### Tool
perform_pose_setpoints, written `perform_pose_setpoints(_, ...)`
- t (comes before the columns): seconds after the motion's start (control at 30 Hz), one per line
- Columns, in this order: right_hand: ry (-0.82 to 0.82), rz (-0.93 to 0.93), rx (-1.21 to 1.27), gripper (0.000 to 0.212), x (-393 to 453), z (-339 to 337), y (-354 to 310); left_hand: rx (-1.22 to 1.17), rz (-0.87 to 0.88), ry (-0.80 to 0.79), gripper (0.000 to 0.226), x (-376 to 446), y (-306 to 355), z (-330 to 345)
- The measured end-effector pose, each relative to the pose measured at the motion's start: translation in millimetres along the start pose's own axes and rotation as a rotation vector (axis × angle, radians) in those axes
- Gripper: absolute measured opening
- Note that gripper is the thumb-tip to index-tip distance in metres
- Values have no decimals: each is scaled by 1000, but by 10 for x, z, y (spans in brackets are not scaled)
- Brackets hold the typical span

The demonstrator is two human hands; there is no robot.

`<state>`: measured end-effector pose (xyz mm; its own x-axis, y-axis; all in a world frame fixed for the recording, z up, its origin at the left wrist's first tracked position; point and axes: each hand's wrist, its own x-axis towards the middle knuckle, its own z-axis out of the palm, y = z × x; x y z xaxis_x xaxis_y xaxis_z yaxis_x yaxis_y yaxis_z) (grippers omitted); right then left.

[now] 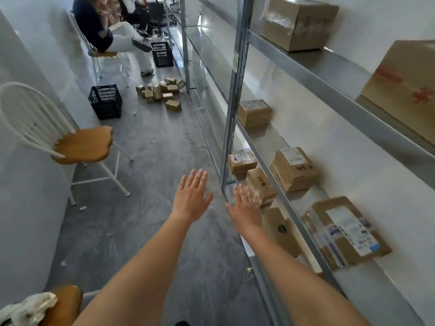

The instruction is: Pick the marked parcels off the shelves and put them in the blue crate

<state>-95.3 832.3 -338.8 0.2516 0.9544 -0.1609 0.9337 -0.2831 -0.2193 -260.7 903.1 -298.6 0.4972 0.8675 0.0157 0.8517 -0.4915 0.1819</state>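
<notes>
Both my arms reach forward along the aisle. My left hand [191,196] is flat with fingers straight, over the grey floor, holding nothing. My right hand [244,207] is also flat and empty, just in front of a cardboard parcel [262,184] on a low shelf. More brown parcels sit on the metal shelves: one with black writing [254,112], a labelled one [242,161], another [294,169], and a flat one with a plastic pouch [346,231]. A dark blue crate [106,101] stands on the floor far ahead to the left.
A white chair with a wooden seat [82,144] stands left of the aisle. Several small boxes [162,92] lie piled on the floor. A second dark crate [162,54] sits by a seated person [110,31]. Large boxes [299,22] fill the top shelf.
</notes>
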Motion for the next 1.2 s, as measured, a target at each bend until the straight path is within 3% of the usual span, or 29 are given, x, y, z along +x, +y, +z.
perform_pose_setpoints(0.23, -65, 53, 23, 64, 1235, 156, -348, 16, 64, -111, 68, 1199, -852, 107)
perform_pose_setpoints(0.5, -95, 375, 118, 63, 2199, 307, -338, 29, 218, -223, 69, 2590, -1642, 252)
perform_pose_setpoints(0.7, -99, 550, 218, 63, 2907, 519, -189, 47, 413, -331, 69, 3605, -1537, 531)
perform_pose_setpoints(0.9, -109, 701, 385, 63, 3484, 812, -96, -3, 488, -437, 68, 4364, -1454, 904)
perform_pose_setpoints(1.2, -79, 953, 533, 62, 4022, 1232, -233, 15, 635, -688, 69, 5168, -1828, 1559)
